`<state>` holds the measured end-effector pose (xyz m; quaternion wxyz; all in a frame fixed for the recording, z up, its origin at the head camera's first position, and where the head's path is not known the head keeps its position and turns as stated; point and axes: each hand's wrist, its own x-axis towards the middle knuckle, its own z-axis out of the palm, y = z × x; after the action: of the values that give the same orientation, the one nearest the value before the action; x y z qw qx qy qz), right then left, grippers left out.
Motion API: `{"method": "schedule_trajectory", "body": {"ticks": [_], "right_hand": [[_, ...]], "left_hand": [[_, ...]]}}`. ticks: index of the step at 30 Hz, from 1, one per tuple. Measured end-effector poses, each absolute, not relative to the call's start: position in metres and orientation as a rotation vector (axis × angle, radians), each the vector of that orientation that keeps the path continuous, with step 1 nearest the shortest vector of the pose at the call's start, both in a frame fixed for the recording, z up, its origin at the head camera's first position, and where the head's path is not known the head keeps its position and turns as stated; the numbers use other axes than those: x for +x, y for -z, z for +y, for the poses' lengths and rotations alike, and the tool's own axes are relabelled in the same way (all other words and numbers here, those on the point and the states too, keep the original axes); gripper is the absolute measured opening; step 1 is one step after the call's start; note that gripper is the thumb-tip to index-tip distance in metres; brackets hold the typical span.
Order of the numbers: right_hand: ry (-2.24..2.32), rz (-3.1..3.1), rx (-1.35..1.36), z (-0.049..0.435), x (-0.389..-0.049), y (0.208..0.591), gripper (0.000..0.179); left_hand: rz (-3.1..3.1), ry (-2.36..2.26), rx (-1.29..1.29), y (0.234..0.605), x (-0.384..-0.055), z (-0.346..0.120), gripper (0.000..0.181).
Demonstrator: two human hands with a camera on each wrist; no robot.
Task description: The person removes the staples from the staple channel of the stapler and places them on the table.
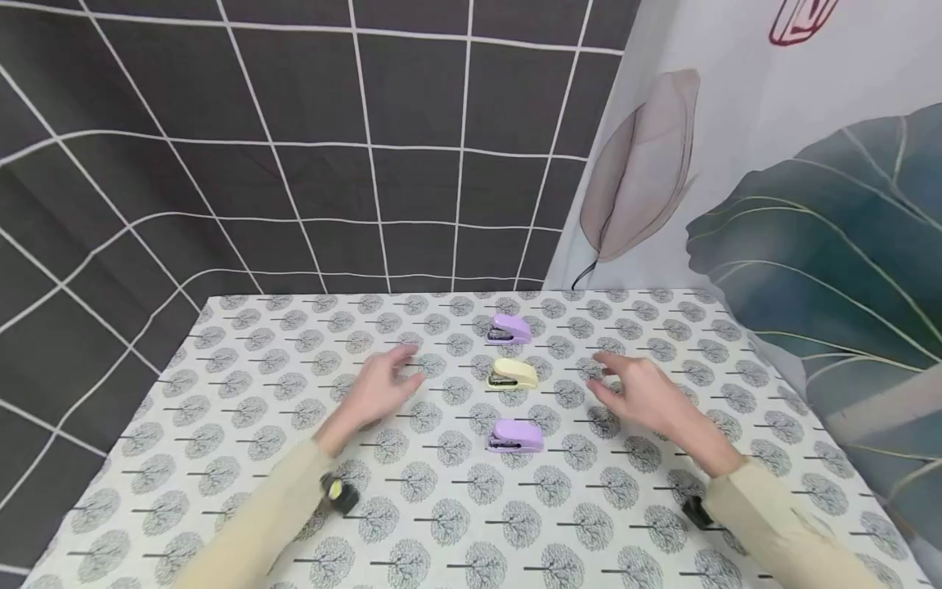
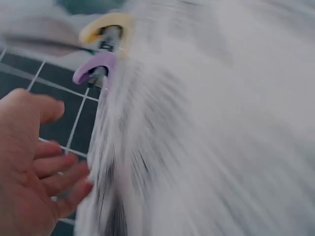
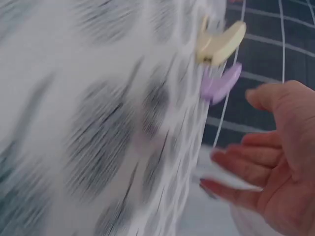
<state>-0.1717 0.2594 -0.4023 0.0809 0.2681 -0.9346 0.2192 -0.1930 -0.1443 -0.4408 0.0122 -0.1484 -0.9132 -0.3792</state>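
Three small staplers stand in a column on the patterned tablecloth: a purple stapler [image 1: 509, 329] at the back, a cream-yellow stapler [image 1: 513, 374] in the middle, and another purple stapler [image 1: 515, 436] nearest the front. To their left, my left hand [image 1: 379, 384] holds nothing, its fingers loosely extended. On the other side, my right hand [image 1: 642, 393] is likewise bare, thumb and fingers apart. Neither hand touches a stapler. The left wrist view shows the yellow stapler [image 2: 127, 29] and a purple stapler beyond the hand; much there is blurred. Similar staplers appear in the right wrist view.
A white tablecloth [image 1: 243, 466] printed with grey trees covers the table. Behind it hangs a dark curtain [image 1: 309, 98] with white grid lines. A pale curtain [image 1: 662, 245] with large leaves hangs at the right. Each wrist wears a small dark device.
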Motion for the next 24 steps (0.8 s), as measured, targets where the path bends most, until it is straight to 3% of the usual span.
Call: {"method": "schedule_trajectory", "body": {"ticks": [2,4,9,13,24], "right_hand": [[-0.788,-2.733,0.855,0.242,-0.188,0.401,0.043],[-0.87,-2.683,0.894,0.223,-0.207,0.4,0.044],[-0.788,-2.695,0.936,0.183,-0.246,0.404,0.055],[-0.703,-2.778,0.963,0.164,-0.26,0.41,0.053],[-0.691,-2.883,0.96,0.152,-0.28,0.413,0.051]], "left_hand": [[-2.767,1.409,-0.439,0.44,-0.213,-0.126,0.048],[-2.722,1.545,-0.414,0.441,-0.234,-0.107,0.043],[-2.747,1.615,-0.399,0.448,-0.267,-0.067,0.051],[-2.799,1.578,-0.447,0.457,-0.277,-0.051,0.057],[-2.763,1.445,-0.507,0.468,-0.29,-0.039,0.047]]}}
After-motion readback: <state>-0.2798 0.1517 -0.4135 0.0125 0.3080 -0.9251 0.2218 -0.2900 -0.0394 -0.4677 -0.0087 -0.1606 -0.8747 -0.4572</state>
